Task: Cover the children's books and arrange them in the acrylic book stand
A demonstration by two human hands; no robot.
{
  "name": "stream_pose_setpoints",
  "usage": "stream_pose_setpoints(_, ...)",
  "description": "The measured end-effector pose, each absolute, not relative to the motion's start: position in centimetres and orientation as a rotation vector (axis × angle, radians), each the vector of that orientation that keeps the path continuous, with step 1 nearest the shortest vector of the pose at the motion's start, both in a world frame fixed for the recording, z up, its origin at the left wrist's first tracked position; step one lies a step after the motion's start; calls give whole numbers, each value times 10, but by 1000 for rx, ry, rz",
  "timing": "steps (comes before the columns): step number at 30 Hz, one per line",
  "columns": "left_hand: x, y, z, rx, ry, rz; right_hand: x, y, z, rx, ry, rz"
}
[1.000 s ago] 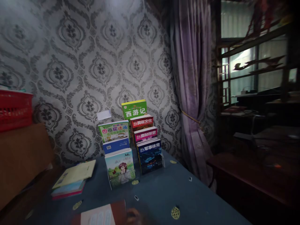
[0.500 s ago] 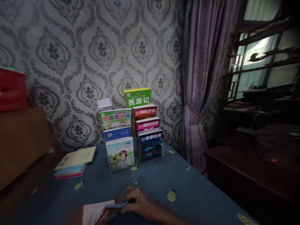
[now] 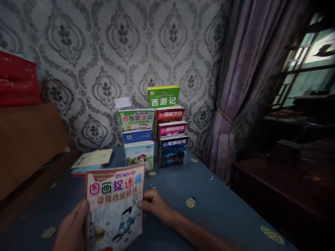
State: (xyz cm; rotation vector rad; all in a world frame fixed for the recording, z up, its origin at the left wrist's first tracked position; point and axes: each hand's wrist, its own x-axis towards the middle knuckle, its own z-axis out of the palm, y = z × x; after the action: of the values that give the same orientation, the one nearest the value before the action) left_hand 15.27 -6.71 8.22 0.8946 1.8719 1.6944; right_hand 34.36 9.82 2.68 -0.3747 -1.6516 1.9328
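A children's picture book [image 3: 115, 209] with an orange-brown border and colourful Chinese title faces me, held upright above the near part of the table. My left hand [image 3: 72, 226] grips its left edge, thumb on the cover. At the right edge my right hand [image 3: 155, 205] pinches it, with the thumb in front. Beyond it stand two rows of books. The left row has a light-blue book with a drawn girl [image 3: 140, 153], a blue book [image 3: 138, 136] and a green picture book [image 3: 136, 120]. In the right row are a dark-blue book [image 3: 172, 151], a pink-titled one and a red-titled one.
A green book [image 3: 163, 97] rises behind the right row. Flat books [image 3: 92, 158] lie stacked on the left of the blue tablecloth [image 3: 206, 216]. A red basket [image 3: 18, 80] sits on a cardboard box [image 3: 28, 146]. A purple curtain [image 3: 235, 87] hangs at right.
The book was low and tilted; now it is raised with its front cover toward me. My left hand has come clearly into view on its left edge. The camera view has shifted.
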Motion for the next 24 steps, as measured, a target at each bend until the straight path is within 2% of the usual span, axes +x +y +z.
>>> stream_pose_setpoints(3,169,-50,84,471,1516,1747,347,97,27,-503,-1659,1863)
stream_pose_setpoints(6,167,-35,63,443,1434,1768,354,98,23,-628,-1672,1823)
stream_pose_setpoints(11,133,-38,26,992,1918,1264,363,103,10,-837,-1871,1875)
stream_pose_setpoints(15,126,-39,29,1534,2382,812,364,106,7,-946,-1974,1869)
stream_pose_setpoints(18,130,-32,29,1797,2440,663,365,112,11,-1004,-2121,1783)
stream_pose_setpoints(20,132,-27,23,1892,2422,626,369,118,17,-1083,-2308,1539)
stream_pose_setpoints(24,129,-23,4,1917,2401,620,366,117,36,-1133,-2531,710)
